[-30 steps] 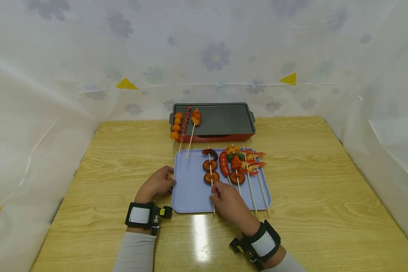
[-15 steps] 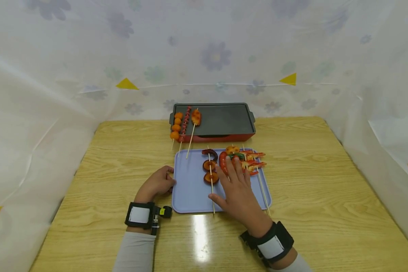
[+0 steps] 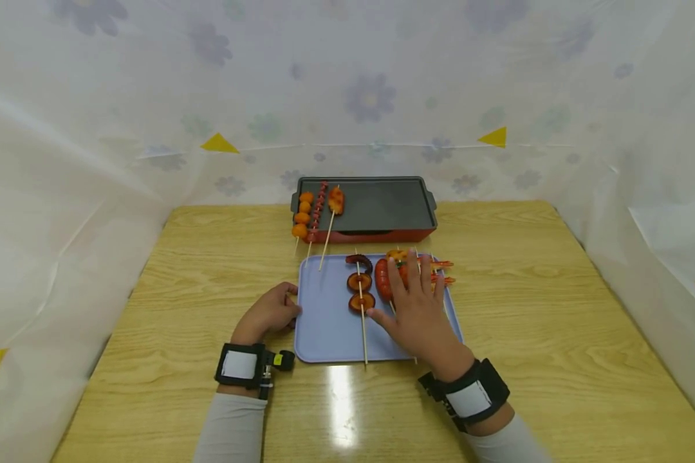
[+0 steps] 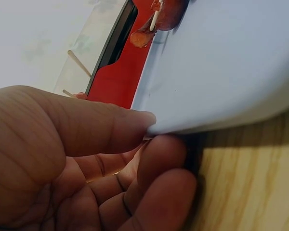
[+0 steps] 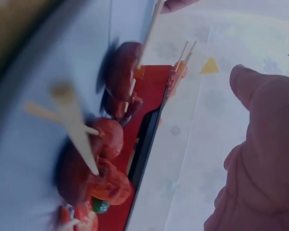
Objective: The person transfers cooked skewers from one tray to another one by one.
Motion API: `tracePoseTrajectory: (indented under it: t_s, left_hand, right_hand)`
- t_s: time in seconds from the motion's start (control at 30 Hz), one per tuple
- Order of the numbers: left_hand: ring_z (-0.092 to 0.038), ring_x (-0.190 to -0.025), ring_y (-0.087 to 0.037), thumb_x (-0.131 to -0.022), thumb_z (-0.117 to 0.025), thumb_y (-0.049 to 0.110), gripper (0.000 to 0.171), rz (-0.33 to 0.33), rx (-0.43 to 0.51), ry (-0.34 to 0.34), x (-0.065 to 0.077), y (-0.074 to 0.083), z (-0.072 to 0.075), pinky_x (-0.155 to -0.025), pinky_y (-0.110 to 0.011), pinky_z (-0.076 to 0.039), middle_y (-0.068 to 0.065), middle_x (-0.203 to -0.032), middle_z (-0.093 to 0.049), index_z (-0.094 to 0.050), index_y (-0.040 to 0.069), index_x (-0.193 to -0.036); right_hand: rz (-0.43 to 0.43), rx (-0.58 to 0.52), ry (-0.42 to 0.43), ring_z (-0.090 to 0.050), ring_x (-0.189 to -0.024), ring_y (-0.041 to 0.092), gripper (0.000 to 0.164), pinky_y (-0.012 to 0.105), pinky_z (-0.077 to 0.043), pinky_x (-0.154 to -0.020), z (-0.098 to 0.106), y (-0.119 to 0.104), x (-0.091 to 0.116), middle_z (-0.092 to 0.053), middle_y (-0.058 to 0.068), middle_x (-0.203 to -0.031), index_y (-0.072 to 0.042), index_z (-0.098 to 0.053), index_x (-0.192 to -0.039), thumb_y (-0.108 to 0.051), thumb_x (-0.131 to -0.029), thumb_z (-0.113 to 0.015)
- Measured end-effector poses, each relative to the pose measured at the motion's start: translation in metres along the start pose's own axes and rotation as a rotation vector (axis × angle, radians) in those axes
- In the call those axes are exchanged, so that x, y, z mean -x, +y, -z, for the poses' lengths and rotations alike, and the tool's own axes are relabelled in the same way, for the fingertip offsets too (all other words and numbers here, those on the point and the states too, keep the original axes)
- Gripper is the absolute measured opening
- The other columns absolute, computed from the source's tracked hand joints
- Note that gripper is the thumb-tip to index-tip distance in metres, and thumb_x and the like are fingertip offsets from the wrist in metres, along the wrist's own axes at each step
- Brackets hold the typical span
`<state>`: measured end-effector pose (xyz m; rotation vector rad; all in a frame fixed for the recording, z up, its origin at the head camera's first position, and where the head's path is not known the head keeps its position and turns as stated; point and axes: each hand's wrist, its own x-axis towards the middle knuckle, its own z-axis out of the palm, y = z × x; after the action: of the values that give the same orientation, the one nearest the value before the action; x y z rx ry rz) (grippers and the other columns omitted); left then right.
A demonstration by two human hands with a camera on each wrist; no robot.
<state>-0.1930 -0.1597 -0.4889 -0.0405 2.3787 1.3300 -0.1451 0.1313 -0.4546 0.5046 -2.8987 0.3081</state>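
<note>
My left hand [image 3: 269, 315] pinches the left edge of a pale blue tray [image 3: 324, 334]; in the left wrist view the thumb [image 4: 111, 127] lies on top of the rim and curled fingers sit beneath it. Over the tray's right half my right hand [image 3: 419, 321] is spread, fingers straight, palm down, overlapping several skewers in the head view. A mushroom skewer [image 3: 360, 283] with a dark tentacle piece at its tip lies left of that hand. Partly hidden by the fingers are a sausage skewer [image 3: 383, 283] and prawn skewers [image 3: 443, 264].
Behind the tray stands a red grill with a dark plate [image 3: 388, 202]. On its left side lie an orange ball skewer [image 3: 302, 218], a thin red skewer [image 3: 318, 209] and a browned meat skewer [image 3: 336, 200], sticks toward the tray. A floral curtain [image 3: 370, 96] surrounds the wooden table [image 3: 208, 257].
My right hand has let go of the mushroom skewer's stick, spread its fingers and moved right over the other skewers. My left hand stays at the tray's edge.
</note>
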Motion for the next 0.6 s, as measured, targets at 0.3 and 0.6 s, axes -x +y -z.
tracePoseTrajectory:
  t_s: [0.3, 0.6]
  left_hand:
    - [-0.056, -0.067, -0.022, -0.094, -0.058, 0.006, 0.038, 0.02, -0.019, 0.003, -0.001, 0.0, 0.002, -0.057, -0.03, -0.045, -0.011, -0.084, -0.056, -0.048, 0.002, -0.131]
    - [-0.057, -0.066, -0.021, -0.094, -0.059, 0.005, 0.039, 0.001, -0.023, 0.0, -0.001, 0.001, 0.0, -0.056, -0.03, -0.045, -0.011, -0.084, -0.056, -0.048, 0.001, -0.131]
  right_hand:
    - [0.02, 0.023, -0.044, 0.02, -0.147, 0.036, 0.089, 0.067, -0.004, -0.112, 0.021, 0.007, -0.039, 0.023, 0.015, -0.161, -0.012, -0.007, -0.16, -0.056, -0.097, -0.052]
    - [0.036, -0.03, -0.116, 0.017, -0.148, 0.035, 0.084, 0.061, 0.0, -0.115, 0.023, 0.0, -0.083, 0.016, 0.015, -0.163, -0.015, -0.006, -0.16, -0.06, -0.099, -0.041]
